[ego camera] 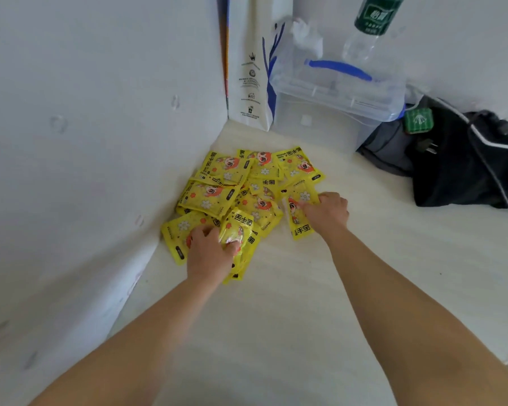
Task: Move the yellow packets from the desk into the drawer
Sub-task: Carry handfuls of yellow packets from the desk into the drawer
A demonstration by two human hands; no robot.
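Observation:
Several yellow packets [241,183] with a cartoon face and black lettering lie heaped on the pale desk [276,303], in the corner against the white wall. My left hand [208,253] grips a bunch of yellow packets [238,230] at the near left of the heap, fingers curled round them. My right hand [326,212] pinches a single yellow packet [298,206] at the heap's right edge. No drawer is in view.
A white paper bag [251,68] stands in the far corner. Beside it sits a clear plastic box with a blue handle [340,86], a water bottle [370,27] behind it. A black bag with cables and a plug [458,168] lies at the right.

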